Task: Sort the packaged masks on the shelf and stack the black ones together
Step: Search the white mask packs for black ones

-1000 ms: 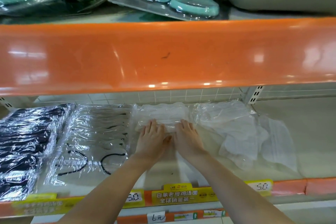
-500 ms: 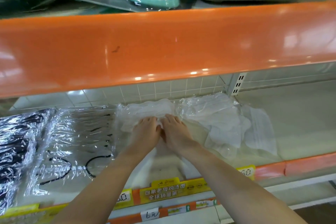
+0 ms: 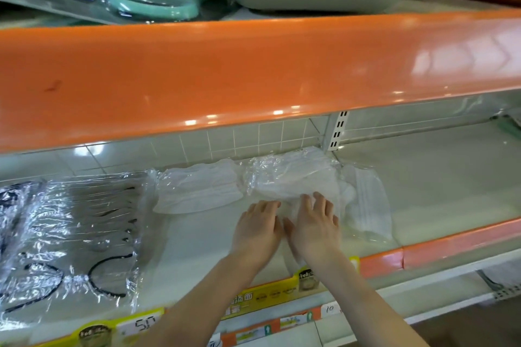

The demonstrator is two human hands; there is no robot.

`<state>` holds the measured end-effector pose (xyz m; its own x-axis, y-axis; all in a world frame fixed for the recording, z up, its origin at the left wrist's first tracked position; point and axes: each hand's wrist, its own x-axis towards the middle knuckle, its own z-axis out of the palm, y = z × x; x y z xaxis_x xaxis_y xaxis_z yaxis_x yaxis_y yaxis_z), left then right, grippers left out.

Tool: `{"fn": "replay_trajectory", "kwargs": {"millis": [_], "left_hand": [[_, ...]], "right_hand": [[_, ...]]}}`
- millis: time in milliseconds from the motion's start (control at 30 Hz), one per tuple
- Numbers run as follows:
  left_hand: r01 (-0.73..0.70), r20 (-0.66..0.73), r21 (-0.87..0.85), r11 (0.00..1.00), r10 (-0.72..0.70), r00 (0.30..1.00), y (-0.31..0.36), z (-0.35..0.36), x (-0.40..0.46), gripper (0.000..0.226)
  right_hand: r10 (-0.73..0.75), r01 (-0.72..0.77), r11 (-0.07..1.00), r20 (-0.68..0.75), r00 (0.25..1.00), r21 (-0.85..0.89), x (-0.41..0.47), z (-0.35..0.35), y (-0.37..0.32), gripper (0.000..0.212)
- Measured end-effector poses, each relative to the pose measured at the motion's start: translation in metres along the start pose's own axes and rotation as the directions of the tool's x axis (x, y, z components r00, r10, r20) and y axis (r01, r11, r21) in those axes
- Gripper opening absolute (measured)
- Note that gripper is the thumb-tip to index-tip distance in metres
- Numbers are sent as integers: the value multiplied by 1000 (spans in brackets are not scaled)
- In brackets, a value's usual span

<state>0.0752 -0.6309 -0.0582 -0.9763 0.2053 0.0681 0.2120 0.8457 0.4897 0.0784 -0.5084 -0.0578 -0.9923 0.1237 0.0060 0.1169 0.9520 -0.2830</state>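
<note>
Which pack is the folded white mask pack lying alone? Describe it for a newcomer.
Start at the white lower shelf under the orange shelf lip. Left of both hands lies a clear-wrapped pack of folded white masks. Unlike the crumpled white pile to its right, it lies flat and neat; the clear packs to its left show black ear loops.

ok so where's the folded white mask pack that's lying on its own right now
In the head view it lies mid-shelf, the white mask pack, between the clear-wrapped packs on its left and the crumpled white pile by both hands.
</note>
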Motion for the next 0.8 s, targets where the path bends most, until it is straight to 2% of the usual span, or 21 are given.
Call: {"fn": "replay_trajectory", "kwargs": {"millis": [100, 267, 367, 500, 667, 733, 767, 800], "left_hand": [[-1, 18, -80, 997, 3, 1000, 13, 12, -5, 42], [-23, 56, 41, 999, 20, 998, 19, 26, -5, 65], [-23, 52, 63, 998, 20, 998, 20, 30, -5, 64], [-11, 46, 58, 998, 8, 999, 21, 30, -7, 82], [-2, 36, -41, 999, 4, 999, 26, 27, -10, 42], [-7, 7, -130, 992, 8, 1000, 26, 26, -11, 39], [0, -3, -181, 983, 0, 1000, 27, 25, -11, 40], [12, -8, -232, 973, -14, 1000, 27, 24, -12, 42]], "right_hand": [[-14, 14, 1000, -23, 1000, -27, -8, 6, 11, 62], [-39, 31, 995, -87, 995, -91, -10, 17, 20, 48], [-63, 43, 992, -170, 983, -122, -10, 21, 21, 42], [-103, 76, 990, -236, 966, -122, -11, 24, 21, 33], [-136, 144, 989, -298, 945, 8, -10, 17, 32, 21], [-106, 153, 982, -353, 930, 107, -7, 13, 40, 5], [-81, 155, 973, -381, 921, 168, -6, 12, 43, 5], [-66, 165, 962, -401, 914, 218, -4, 10, 45, 15]]}}
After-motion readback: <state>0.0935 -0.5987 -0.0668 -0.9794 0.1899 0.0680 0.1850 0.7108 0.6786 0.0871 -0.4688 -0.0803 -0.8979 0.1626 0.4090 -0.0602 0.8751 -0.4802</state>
